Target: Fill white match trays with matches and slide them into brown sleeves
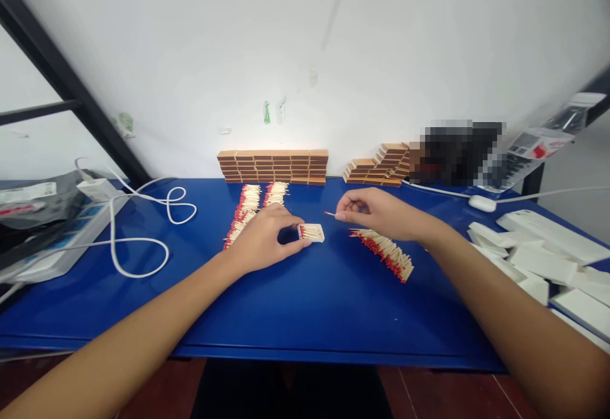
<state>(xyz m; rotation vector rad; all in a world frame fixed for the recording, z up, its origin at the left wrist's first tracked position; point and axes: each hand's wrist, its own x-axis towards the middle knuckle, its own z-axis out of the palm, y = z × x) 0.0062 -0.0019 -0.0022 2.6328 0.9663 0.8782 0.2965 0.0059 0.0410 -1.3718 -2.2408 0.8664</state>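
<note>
My left hand (267,238) holds a small white matchbox tray (320,234) on the blue table, with thumb and fingers at its left end. Several red-tipped matches (309,231) lie inside that tray. To the right of it, my right hand (365,210) pinches one match (330,213) just above the table, its red head pointing left. A loose pile of matches (384,252) lies below my right hand. Two more rows of matches (248,203) stretch behind my left hand, which partly hides them.
Stacked brown matchboxes (272,166) line the wall, with a stepped stack (381,164) further right. White empty trays (543,263) are heaped at the right. A power strip (71,247) with looping white cables is at the left. A plastic bottle (538,145) leans at back right.
</note>
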